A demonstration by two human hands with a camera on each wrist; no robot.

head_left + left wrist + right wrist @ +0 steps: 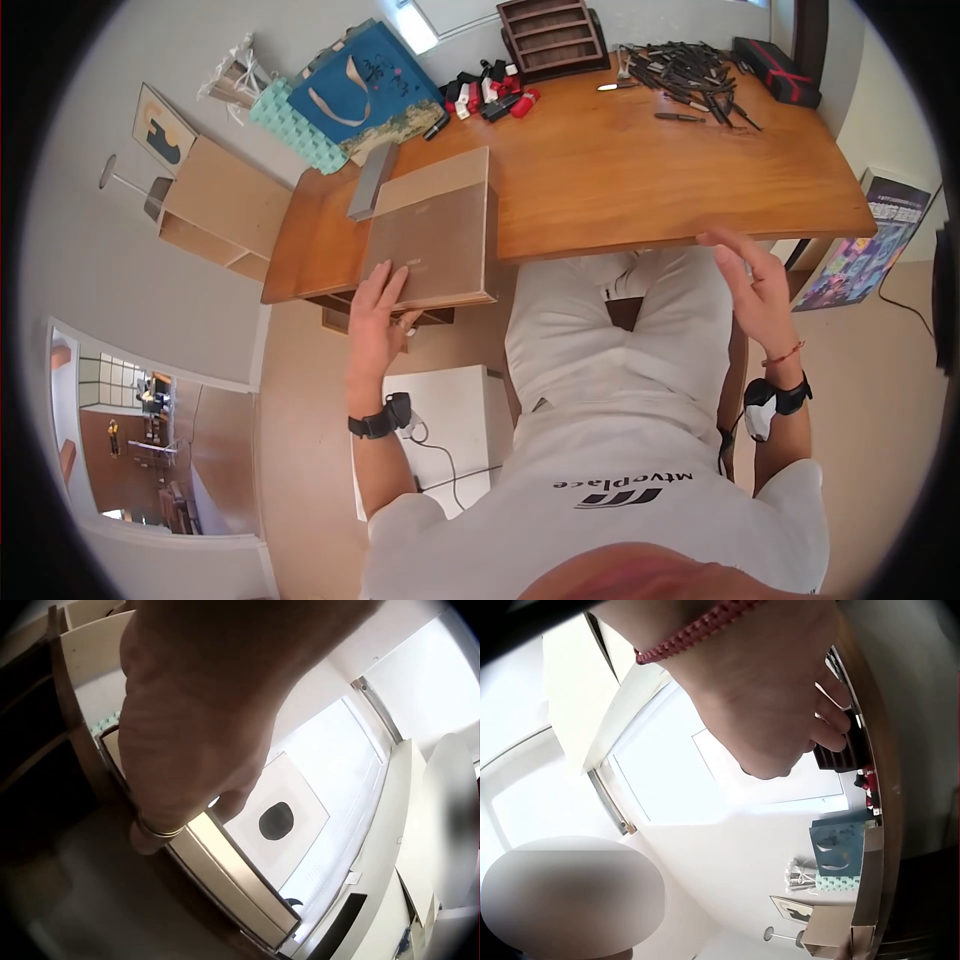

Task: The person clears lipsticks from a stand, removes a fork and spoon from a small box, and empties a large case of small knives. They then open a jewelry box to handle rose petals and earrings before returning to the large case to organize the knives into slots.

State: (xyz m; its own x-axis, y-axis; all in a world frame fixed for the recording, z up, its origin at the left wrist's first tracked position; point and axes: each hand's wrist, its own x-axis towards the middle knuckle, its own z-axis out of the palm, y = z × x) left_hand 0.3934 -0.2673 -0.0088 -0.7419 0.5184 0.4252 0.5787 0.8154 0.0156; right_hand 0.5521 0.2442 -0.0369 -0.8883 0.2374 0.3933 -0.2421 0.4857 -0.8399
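Note:
A flat brown cardboard box (437, 225) lies on the left part of the wooden table, its near end reaching past the front edge. My left hand (372, 325) grips its near left corner, with fingers over the top and the thumb low at the front side. In the left wrist view the left hand (199, 727), a ring on one finger, covers part of the box's side (232, 877). My right hand (762, 300) is at the table's front edge on the right, fingers loosely extended, holding nothing. The right wrist view shows the right hand (769, 697) from behind, fingers partly hidden.
On the wooden table (640, 170) stand a grey bar-shaped box (372, 182), a blue gift bag (365, 90), red, black and white small items (490, 95), a brown tiered rack (553, 38), a heap of dark pens (690, 75) and a black ribboned box (777, 72).

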